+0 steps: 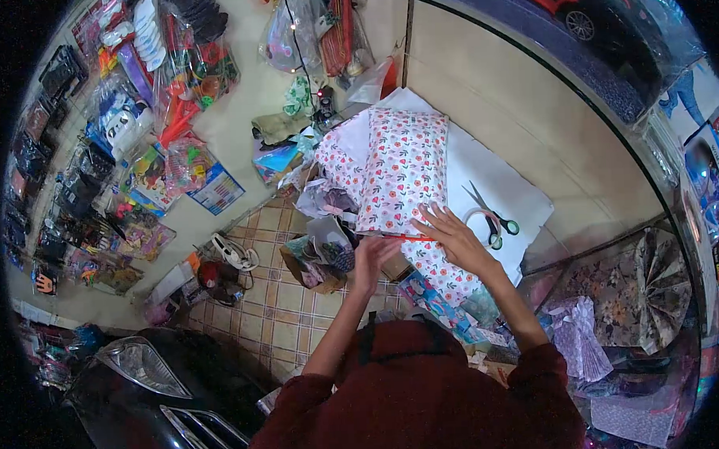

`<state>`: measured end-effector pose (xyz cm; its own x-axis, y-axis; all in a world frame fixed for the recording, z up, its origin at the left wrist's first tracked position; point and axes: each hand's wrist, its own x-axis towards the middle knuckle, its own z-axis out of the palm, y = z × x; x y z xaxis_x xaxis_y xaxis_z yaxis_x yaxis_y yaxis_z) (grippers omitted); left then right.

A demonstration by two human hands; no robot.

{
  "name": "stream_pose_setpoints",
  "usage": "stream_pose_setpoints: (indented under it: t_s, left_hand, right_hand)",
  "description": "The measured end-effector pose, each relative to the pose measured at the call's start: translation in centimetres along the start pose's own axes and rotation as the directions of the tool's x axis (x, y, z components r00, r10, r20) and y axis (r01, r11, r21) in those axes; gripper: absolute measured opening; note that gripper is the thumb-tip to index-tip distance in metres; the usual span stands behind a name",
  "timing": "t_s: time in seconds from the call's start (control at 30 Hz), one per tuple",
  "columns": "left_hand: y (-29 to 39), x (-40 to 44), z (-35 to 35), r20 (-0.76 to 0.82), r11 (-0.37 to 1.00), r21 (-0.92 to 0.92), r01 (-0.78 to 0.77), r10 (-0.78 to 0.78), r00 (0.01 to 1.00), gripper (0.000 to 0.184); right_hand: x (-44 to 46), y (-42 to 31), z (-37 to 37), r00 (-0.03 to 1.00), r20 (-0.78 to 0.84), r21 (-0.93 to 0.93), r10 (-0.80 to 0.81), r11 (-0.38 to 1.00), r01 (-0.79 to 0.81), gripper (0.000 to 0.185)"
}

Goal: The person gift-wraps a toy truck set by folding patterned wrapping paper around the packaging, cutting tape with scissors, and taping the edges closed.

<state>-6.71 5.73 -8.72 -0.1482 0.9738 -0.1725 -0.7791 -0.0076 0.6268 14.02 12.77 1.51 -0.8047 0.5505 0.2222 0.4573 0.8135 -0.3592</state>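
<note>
A box-shaped parcel (407, 163) in white floral wrapping paper lies before me on a white sheet (484, 173). At its near left corner, my left hand (369, 264) has its fingers closed at the paper's edge. My right hand (453, 239) rests flat on the near end, fingers spread. Between the hands runs a narrow red-orange strip (419, 238), and a floral flap (440, 273) hangs below it. To the right of my right hand lie open scissors (494, 220) with dark green handles, overlapping a roll of tape (478, 220).
A glass edge (608, 81) curves along the right. Left of the parcel are crumpled paper (327, 198) and an open carton (314, 277) on the tiled floor (273, 251). Packaged goods (126, 114) hang on the left wall. A black vehicle (143, 390) stands at lower left.
</note>
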Motion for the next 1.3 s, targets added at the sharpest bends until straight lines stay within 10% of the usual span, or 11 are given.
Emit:
stream_pose_setpoints:
  t_s: [0.07,0.67,1.3]
  left_hand:
    - [1.2,-1.2,3.1,0.016,0.995,0.072,0.067,-0.068,0.998,0.057]
    - [-0.8,2.1,3.9,-0.191,0.907,0.372,-0.200,0.285,0.939,0.029]
    - [3.2,2.7,4.6,-0.290,0.894,0.429,-0.128,0.270,0.918,0.035]
  right_hand:
    - [0.0,-0.1,0.0,1.000,0.006,0.003,0.005,1.000,-0.005,0.069]
    - [0.0,-1.1,0.5,1.000,-0.007,-0.204,0.026,0.979,-0.027,0.070]
    - [-1.8,-1.3,-0.3,0.944,-0.251,0.108,0.214,0.975,-0.192,0.059]
